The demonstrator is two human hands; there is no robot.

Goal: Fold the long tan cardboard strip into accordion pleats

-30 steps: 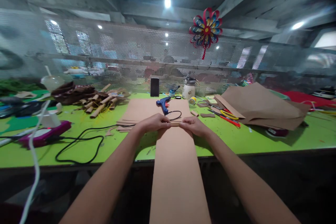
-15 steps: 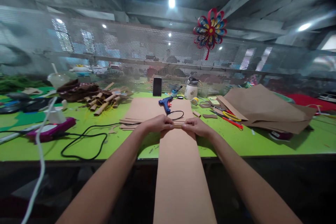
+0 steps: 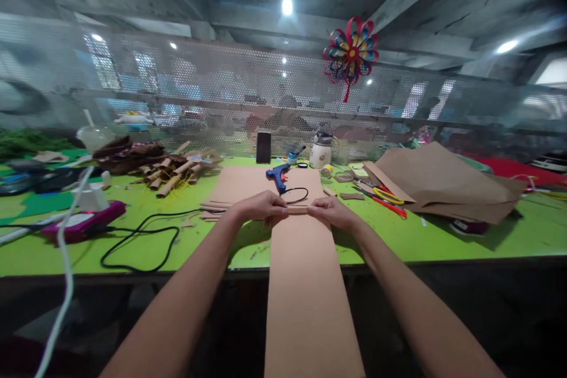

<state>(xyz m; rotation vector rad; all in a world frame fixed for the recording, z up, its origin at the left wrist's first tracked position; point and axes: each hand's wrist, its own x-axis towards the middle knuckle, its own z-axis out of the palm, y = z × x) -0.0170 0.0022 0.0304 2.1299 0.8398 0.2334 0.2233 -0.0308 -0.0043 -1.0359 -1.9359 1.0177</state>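
Note:
A long strip of brown paper (image 3: 310,295) runs from the table down toward me, past the front edge. Its far end is folded or rolled into a narrow band. My left hand (image 3: 264,207) pinches the left end of that band, and my right hand (image 3: 330,211) pinches the right end, thumbs facing each other. Just beyond my hands lies a stack of brown paper sheets (image 3: 243,180), with a blue glue gun (image 3: 278,177) resting on it. The undersides of my fingers are hidden.
On the green table (image 3: 212,248), a purple power strip (image 3: 91,221) and black cable lie left, near rolled paper tubes (image 3: 177,174). Scissors with red handles (image 3: 390,207), more brown paper (image 3: 443,177) and a white jar (image 3: 320,153) lie right and behind. A phone (image 3: 263,147) stands at the back.
The view has shifted slightly. Both hands keep their pinch on the paper's end; my fingers have moved slightly apart along the band, showing more of it between them.

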